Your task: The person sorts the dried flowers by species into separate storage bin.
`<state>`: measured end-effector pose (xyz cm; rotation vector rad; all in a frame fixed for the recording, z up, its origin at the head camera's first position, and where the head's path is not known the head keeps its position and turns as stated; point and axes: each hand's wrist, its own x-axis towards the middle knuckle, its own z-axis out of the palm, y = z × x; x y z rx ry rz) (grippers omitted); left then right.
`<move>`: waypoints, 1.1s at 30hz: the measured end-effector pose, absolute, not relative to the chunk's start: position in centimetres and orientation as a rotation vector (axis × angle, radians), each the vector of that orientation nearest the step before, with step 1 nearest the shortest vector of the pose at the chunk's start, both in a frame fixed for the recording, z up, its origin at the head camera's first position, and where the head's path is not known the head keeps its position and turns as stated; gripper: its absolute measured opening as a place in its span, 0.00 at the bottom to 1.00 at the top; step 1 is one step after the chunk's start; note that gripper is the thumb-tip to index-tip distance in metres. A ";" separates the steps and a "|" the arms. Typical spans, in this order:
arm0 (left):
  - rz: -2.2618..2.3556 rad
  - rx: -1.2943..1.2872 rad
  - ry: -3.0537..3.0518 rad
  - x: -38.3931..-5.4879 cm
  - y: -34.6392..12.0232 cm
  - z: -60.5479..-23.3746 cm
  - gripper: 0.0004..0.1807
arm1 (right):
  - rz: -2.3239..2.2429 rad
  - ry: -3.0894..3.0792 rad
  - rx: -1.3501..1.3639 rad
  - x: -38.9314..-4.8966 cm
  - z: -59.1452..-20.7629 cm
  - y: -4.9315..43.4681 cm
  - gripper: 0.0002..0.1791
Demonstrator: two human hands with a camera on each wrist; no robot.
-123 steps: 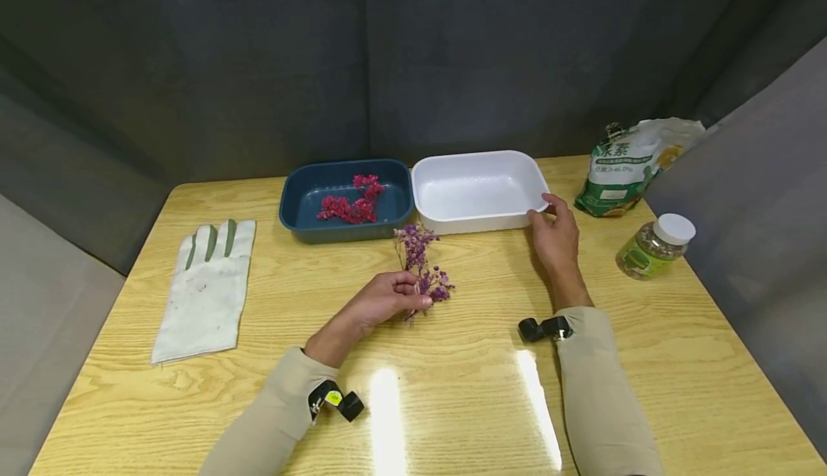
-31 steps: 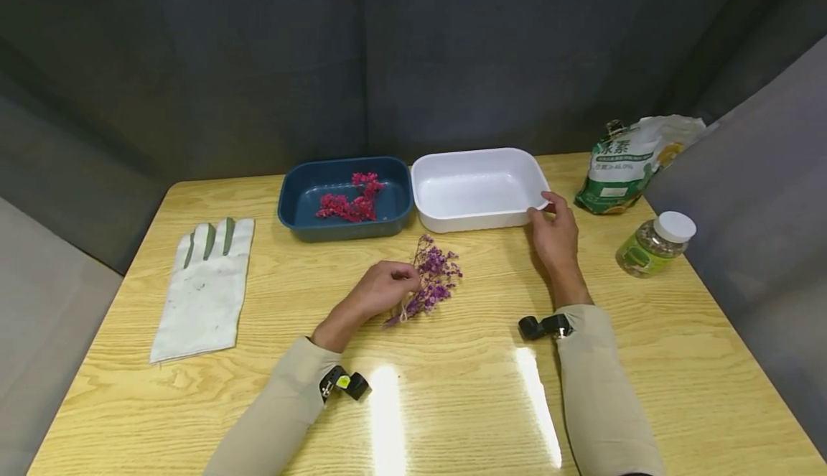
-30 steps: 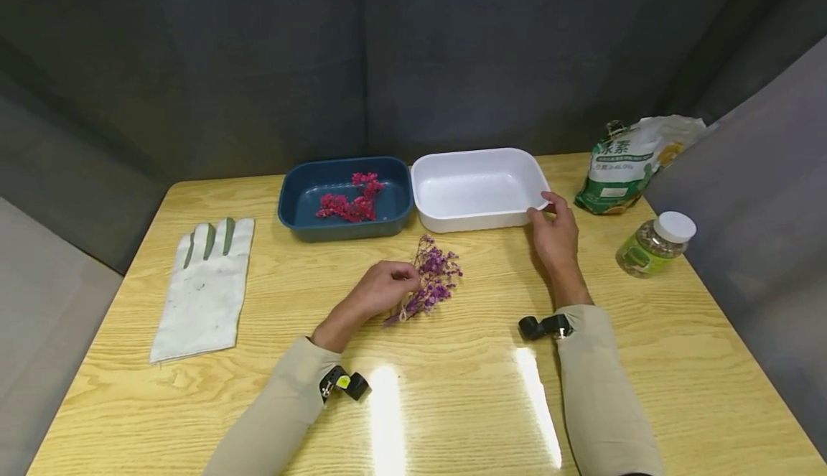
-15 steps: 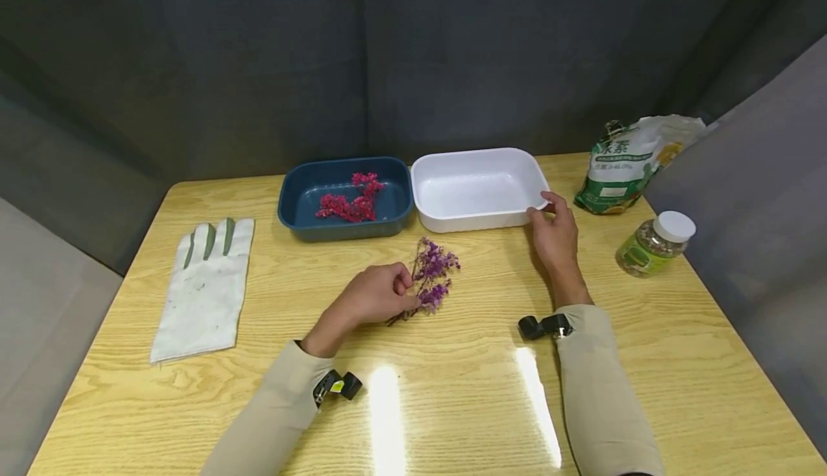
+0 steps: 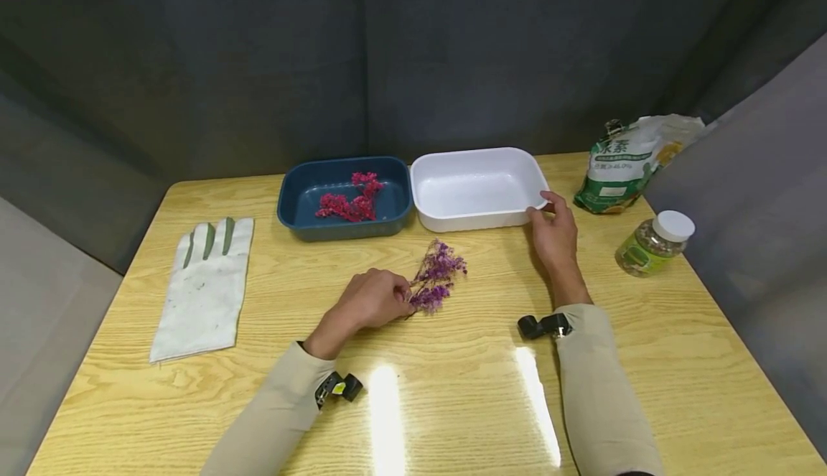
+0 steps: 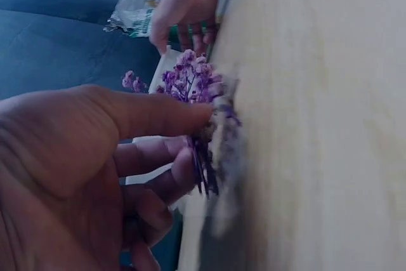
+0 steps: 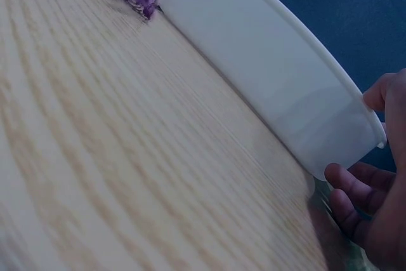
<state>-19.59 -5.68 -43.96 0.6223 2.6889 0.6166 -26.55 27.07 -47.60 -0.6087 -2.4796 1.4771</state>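
Note:
In the head view my left hand (image 5: 375,298) pinches the stems of a small bunch of purple dried flowers (image 5: 439,264) between thumb and fingers, low over the table's middle. The left wrist view shows thumb and forefinger closed on the tied stems (image 6: 204,172), the blossoms (image 6: 190,80) pointing away from the palm. My right hand (image 5: 554,240) holds the front right corner of a white tray (image 5: 478,222). Seen from the right wrist, its fingers bend around that corner, at the rim and the lower wall (image 7: 266,61).
A dark blue tray (image 5: 345,232) with pink dried flowers (image 5: 352,207) inside stands directly left of the white one. A white-and-green work glove (image 5: 205,296) lies at the left. On the right are a clipped bag (image 5: 614,174) and a white-lidded jar (image 5: 652,246).
A second ago my left hand was over the flowers' middle, their tied stems showing; now it pinches the stems. Earlier it held the bunch nearer the blue tray. My right hand stays put.

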 end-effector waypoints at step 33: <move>1.204 0.604 2.784 -21.3 -3.9 -43.3 0.13 | 1.500 -2.466 -0.628 -26.4 -47.7 27.5 0.32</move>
